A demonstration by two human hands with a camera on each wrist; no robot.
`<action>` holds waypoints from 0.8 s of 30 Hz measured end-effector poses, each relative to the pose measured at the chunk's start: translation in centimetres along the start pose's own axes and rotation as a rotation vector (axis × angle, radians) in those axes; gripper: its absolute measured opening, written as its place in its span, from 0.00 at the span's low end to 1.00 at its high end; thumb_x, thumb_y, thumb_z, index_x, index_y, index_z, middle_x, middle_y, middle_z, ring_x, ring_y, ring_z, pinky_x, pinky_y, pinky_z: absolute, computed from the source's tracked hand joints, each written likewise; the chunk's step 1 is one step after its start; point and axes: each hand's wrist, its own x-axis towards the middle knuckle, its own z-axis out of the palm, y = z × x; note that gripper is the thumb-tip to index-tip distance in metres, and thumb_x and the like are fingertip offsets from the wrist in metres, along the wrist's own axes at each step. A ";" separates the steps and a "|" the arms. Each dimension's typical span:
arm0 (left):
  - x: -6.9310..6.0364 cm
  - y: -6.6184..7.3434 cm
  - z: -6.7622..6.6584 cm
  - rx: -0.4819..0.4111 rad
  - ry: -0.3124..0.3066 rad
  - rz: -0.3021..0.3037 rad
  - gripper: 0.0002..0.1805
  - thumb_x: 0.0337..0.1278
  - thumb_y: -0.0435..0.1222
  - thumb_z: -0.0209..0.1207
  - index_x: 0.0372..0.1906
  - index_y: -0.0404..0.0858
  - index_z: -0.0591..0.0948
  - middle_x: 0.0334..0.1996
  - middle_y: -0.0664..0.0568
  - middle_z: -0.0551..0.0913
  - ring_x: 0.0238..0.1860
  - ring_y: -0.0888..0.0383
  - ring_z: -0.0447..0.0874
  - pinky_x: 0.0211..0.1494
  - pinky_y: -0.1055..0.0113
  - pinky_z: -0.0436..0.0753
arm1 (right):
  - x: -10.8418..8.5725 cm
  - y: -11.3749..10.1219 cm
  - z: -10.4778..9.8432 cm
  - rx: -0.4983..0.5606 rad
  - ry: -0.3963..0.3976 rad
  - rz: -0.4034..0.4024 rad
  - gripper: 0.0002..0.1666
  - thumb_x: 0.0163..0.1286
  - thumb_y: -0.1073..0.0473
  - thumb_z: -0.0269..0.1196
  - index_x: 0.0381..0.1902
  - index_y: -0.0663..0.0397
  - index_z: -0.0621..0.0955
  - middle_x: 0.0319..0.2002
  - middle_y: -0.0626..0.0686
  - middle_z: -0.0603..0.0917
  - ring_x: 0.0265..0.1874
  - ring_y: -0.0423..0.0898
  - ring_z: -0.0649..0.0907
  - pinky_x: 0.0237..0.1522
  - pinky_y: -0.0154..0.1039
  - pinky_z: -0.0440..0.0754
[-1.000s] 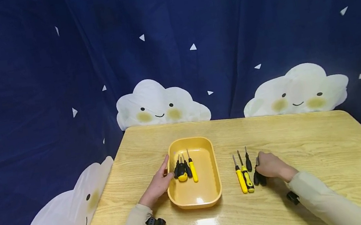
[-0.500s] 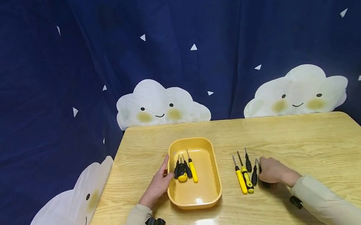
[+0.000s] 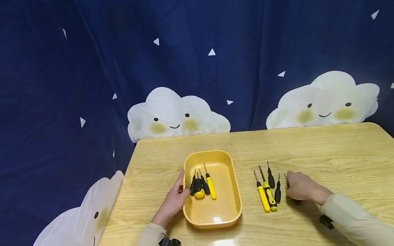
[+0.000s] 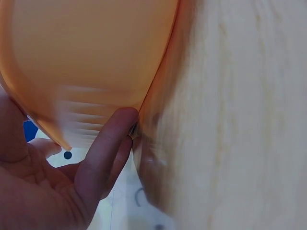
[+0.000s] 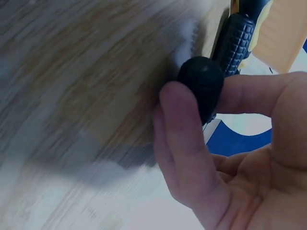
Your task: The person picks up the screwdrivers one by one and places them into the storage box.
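Observation:
At the left side of the yellow tray (image 3: 215, 224), my left hand (image 3: 172, 204) has its thumb over the rim and its fingers against the outer wall, seen closer in the left wrist view. My right hand (image 3: 303, 187) is low over the table, right of the loose screwdrivers. The right wrist view shows its thumb and fingers pinching a black screwdriver handle (image 5: 204, 81). Beside that hand lie a small black screwdriver (image 3: 278, 193), another black one (image 3: 271, 180), a yellow-and-black one (image 3: 270, 197) and a yellow one (image 3: 263, 197).
Inside the tray, at its left and middle, lie several screwdrivers: a yellow one (image 3: 211, 187), a stubby black-and-yellow one (image 3: 199, 190) and black ones beside it. A dark blue curtain (image 3: 189, 69) with white clouds hangs behind the wooden table (image 3: 329, 146).
My right hand has shifted slightly right, away from the small black screwdriver, which now shows fully and stands apart. The left hand and the tray have stayed in place.

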 end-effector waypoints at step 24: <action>0.0 -0.1 0.0 0.011 0.021 -0.018 0.38 0.63 0.36 0.49 0.75 0.55 0.49 0.55 0.34 0.71 0.40 0.49 0.80 0.33 0.60 0.82 | 0.3 0.3 -1.3 0.291 -0.063 0.056 0.22 0.64 0.65 0.54 0.54 0.73 0.67 0.36 0.62 0.77 0.18 0.49 0.78 0.19 0.45 0.80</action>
